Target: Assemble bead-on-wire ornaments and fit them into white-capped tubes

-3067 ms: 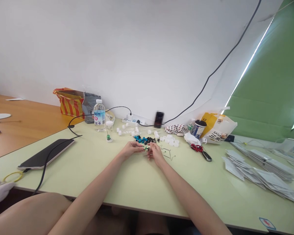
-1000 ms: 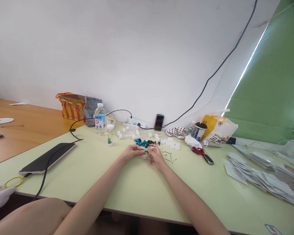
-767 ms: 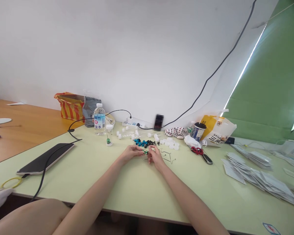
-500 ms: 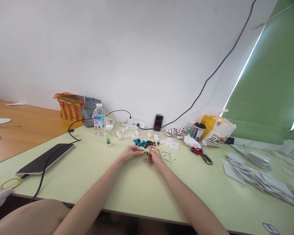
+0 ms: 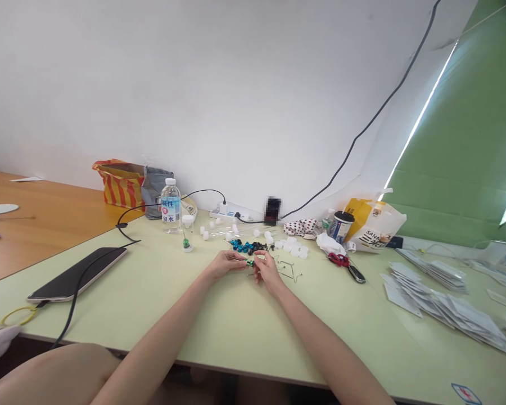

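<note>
Between the fingertips of both hands is a small green and dark piece (image 5: 250, 263), too small to name its kind. My left hand (image 5: 224, 265) pinches it from the left, and my right hand (image 5: 268, 271) is closed on its right side. Just behind the hands lie small shiny blue pieces (image 5: 242, 247) and black pieces (image 5: 260, 246) in a heap. Thin bent metal wires (image 5: 294, 272) lie to the right of my right hand. White round caps (image 5: 293, 246) sit beyond the wires. A green piece (image 5: 186, 243) stands in a small clear holder on the left.
A water bottle (image 5: 171, 208) and a power strip (image 5: 240, 215) stand near the wall. To the left lies a cabled phone-like device (image 5: 80, 273). Red-handled scissors (image 5: 338, 259), a lidded cup (image 5: 341, 226) and stacked white packets (image 5: 442, 309) are on the right.
The fingers of both hands have shifted slightly around the small green piece, which has turned a little. Everything else stays in place.
</note>
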The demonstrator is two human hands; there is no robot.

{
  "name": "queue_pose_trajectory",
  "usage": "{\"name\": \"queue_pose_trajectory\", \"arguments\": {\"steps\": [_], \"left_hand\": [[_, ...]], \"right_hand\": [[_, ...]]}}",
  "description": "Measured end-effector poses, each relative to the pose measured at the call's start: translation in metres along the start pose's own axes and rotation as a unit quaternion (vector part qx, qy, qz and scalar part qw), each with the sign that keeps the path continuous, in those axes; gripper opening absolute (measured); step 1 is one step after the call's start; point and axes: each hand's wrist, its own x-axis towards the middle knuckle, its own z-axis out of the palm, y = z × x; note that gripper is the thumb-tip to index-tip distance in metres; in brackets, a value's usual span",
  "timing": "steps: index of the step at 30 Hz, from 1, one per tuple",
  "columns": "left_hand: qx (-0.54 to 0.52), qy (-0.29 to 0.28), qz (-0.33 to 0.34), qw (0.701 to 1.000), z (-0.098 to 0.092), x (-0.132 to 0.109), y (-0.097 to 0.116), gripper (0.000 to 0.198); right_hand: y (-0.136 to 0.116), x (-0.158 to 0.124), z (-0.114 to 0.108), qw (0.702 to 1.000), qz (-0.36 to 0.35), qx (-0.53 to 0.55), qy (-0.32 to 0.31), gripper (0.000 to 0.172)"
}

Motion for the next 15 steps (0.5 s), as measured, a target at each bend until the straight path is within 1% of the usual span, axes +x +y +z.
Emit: {"name": "queue_pose_trajectory", "arguments": {"steps": [3, 6, 8, 10, 12, 15], "left_hand": [[-0.004, -0.004, -0.002, 1.0, 0.0011, -0.0002, 0.0003, 0.031], [-0.002, -0.009, -0.001, 1.0, 0.0024, -0.0007, 0.0007, 0.029], [-0.002, -0.008, 0.001, 1.0, 0.0029, -0.0011, 0.0009, 0.028], [-0.002, -0.004, 0.001, 1.0, 0.0028, -0.0014, 0.001, 0.029], [0.001, -0.002, 0.0, 1.0, 0.0025, -0.0015, 0.0011, 0.029], [-0.002, -0.004, 0.002, 1.0, 0.0019, -0.0012, 0.001, 0.03]], "right_hand": [[-0.0017, -0.0013, 0.0003, 1.0, -0.013, 0.002, 0.009, 0.042], [-0.0021, -0.0012, 0.0003, 1.0, 0.007, -0.003, -0.008, 0.041], [-0.0019, -0.0005, 0.0002, 1.0, 0.023, -0.005, -0.003, 0.039], [-0.0017, 0.0, 0.0, 1.0, 0.019, 0.0, 0.001, 0.041], [-0.0018, -0.0001, -0.0002, 1.0, 0.008, 0.005, -0.008, 0.044], [-0.0025, -0.001, -0.0003, 1.0, 0.017, 0.0, -0.018, 0.042]]}}
